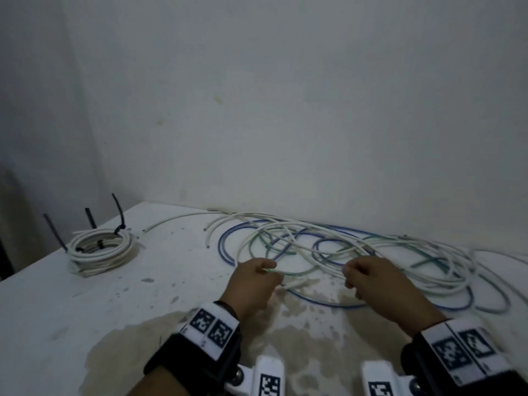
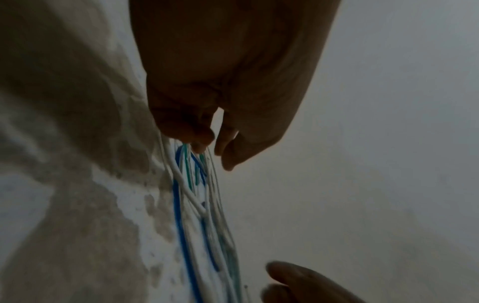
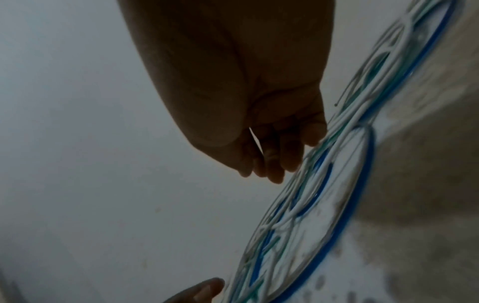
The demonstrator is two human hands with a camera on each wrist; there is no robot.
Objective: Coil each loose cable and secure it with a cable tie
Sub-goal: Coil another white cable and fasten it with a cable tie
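Nearest, both wrists wear black bands with white marker blocks. The left hand [image 1: 253,282] hovers low over the stained white table [image 1: 120,315], its fingers curled, pinching a green cable [image 1: 285,272] at the near-left edge of the tangle. The right hand [image 1: 371,277] hangs beside it to the right, fingers bent down among the white strands; whether it really grips one, I cannot tell, and the right wrist view shows only its fingertips [image 3: 274,174] close to the strands. A blue cable [image 1: 323,302] curves on the table between and just beyond both hands. Past the fingers, the loose tangle of cables [image 1: 357,247], white, green and blue, spreads out towards the wall [image 1: 285,95]. Well to the left of the left hand and farther off sits a coiled white cable [image 1: 100,248], bound with black cable ties [image 1: 118,215] whose tails stick upward.
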